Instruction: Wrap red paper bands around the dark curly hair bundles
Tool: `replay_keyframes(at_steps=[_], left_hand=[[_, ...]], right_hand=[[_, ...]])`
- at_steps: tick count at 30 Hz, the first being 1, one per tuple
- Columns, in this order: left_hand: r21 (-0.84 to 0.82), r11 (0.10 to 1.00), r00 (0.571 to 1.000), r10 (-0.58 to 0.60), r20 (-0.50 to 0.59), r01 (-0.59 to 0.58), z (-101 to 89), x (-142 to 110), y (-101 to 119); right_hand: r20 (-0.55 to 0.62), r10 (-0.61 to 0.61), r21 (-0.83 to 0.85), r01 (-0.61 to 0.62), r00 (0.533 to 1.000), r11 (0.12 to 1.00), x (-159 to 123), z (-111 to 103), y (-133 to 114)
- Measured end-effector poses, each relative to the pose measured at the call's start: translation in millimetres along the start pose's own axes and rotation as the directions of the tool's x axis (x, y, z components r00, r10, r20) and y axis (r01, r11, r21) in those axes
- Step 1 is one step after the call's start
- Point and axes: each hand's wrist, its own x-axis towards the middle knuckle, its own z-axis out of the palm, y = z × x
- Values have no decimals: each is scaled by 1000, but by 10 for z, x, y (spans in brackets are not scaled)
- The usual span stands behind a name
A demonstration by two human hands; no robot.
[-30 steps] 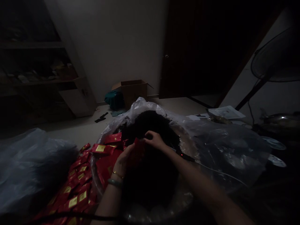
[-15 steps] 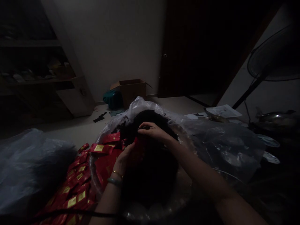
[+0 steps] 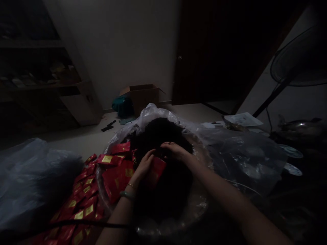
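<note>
My left hand [image 3: 145, 164] grips a red packet [image 3: 157, 169], which slants over a heap of dark loose material [image 3: 163, 131], perhaps dried leaves. My right hand [image 3: 175, 150] is beside the packet's far end, its fingers drawn together in a pinch. Whatever lies between those fingertips is too dark to make out. The heap sits in a clear plastic bag [image 3: 150, 110] with its rim spread wide. Left of my left hand, several red packets [image 3: 114, 178] with gold labels rest on the bag's edge, and more red packets [image 3: 84, 214] are piled beyond it.
A bulging plastic bag [image 3: 35, 183] stands at the left. Clear plastic sheeting [image 3: 245, 156] spreads to the right, near a standing fan [image 3: 298, 64]. An open cardboard box [image 3: 145, 97] and a teal bag [image 3: 123, 106] sit by the wall. A dark cord [image 3: 89, 223] crosses the lower left.
My right hand has moved down and slightly right, to the packet's far end. The red packet has tilted and shows more of its face. My left hand has shifted slightly up and right.
</note>
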Motion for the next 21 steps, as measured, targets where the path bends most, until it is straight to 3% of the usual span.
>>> replay_keyframes(at_steps=[4,6,8,10,13,15,19,21], left_hand=[[194,977,984,60,166,-92,-64,-38,48],[320,927,963,118,243,-195,-103,-87,85],[495,812,940,184,288,-311,-112,-145,117],[664,635,916,216,338,-395,-82,-200,135],[766,458,891,198,408,-452,-4,-257,138],[756,469,888,185,421,-456,31,-272,136],[691,574,891,175,420,-439,4,-254,148],[704,556,890,176,420,-442,-36,-230,162]], right_hand=[[-17,42,39,-42,999,998,4,-80,164],[-18,55,60,-54,998,997,-11,-115,218],[-15,61,84,-59,998,995,-39,-156,266],[-12,69,109,-67,998,992,-73,-200,307],[1,90,141,-90,996,986,-104,-239,339],[17,103,158,-105,995,982,-107,-237,341],[50,128,193,-135,991,972,-109,-194,331],[58,140,208,-150,988,967,-124,-177,317]])
